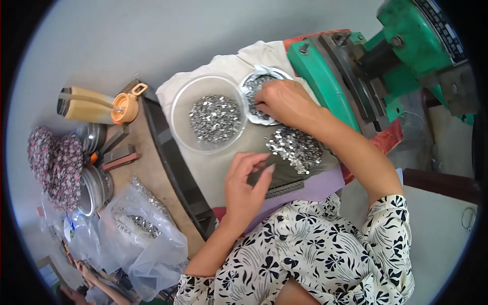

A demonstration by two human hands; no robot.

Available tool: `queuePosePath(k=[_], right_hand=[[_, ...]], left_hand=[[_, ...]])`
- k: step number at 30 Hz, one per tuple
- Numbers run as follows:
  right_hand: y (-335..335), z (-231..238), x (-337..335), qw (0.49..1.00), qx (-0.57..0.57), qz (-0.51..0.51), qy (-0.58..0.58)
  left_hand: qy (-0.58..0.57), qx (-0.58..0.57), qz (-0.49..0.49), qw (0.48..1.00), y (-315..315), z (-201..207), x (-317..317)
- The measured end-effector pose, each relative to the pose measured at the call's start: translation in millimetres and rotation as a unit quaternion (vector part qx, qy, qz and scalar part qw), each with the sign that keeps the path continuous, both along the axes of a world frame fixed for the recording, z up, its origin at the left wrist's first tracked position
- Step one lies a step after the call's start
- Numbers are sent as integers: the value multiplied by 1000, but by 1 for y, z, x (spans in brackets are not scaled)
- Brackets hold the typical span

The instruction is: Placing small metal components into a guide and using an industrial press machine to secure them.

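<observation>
A loose heap of small shiny silver metal pieces [295, 147] lies on the grey cloth [223, 162] over the table. The left hand [245, 185] rests beside it, fingers loosely curled and holding nothing. The right hand [284, 101] reaches into the small foil-lined dish [254, 81], fingertips pinching pieces there. The clear round plastic bowl [180, 109] sits alongside; a green press machine [401, 71] stands behind.

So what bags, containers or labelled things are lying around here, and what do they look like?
Clear plastic bags: lower left on the bench, crumpled, holding small silvery pieces.
Clear round bowl: centre, on pale cloth, silvery pieces inside.
Foil tray: under the right hand, crinkled silver.
Tan bottle: upper left, lying down, orange cap.
No screens or signs in view.
</observation>
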State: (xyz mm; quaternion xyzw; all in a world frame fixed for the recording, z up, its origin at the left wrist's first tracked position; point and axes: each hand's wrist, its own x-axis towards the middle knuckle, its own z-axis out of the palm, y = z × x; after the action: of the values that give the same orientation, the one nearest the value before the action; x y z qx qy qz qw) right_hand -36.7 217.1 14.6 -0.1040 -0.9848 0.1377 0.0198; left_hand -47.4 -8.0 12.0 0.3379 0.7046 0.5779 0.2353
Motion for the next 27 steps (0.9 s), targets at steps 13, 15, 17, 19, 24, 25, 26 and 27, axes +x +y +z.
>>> queuePosePath(k=[13,15,17,19,24,25,26,27], right_hand=[[8,19,28,855,-480,-181,73],[6,20,34,822,-529,-192,85],[5,21,37,796,-561,-209,94],[5,20,39,779,-573,-231,105],[1,13,44,738,-605,-256,156],[-1,11,44,732,-609,-255,165],[-4,9,44,725,-614,-257,175],[-6,7,45,717,-620,-258,188]], left_hand=[[373,-23,28,927,65,24,-30],[383,-31,29,923,77,24,-35],[353,-36,23,935,86,24,-39],[311,-30,21,950,90,24,-42],[219,-9,30,975,93,22,-41],[226,-12,37,973,93,22,-41],[235,-13,44,971,95,21,-41],[242,-21,48,969,96,21,-41]])
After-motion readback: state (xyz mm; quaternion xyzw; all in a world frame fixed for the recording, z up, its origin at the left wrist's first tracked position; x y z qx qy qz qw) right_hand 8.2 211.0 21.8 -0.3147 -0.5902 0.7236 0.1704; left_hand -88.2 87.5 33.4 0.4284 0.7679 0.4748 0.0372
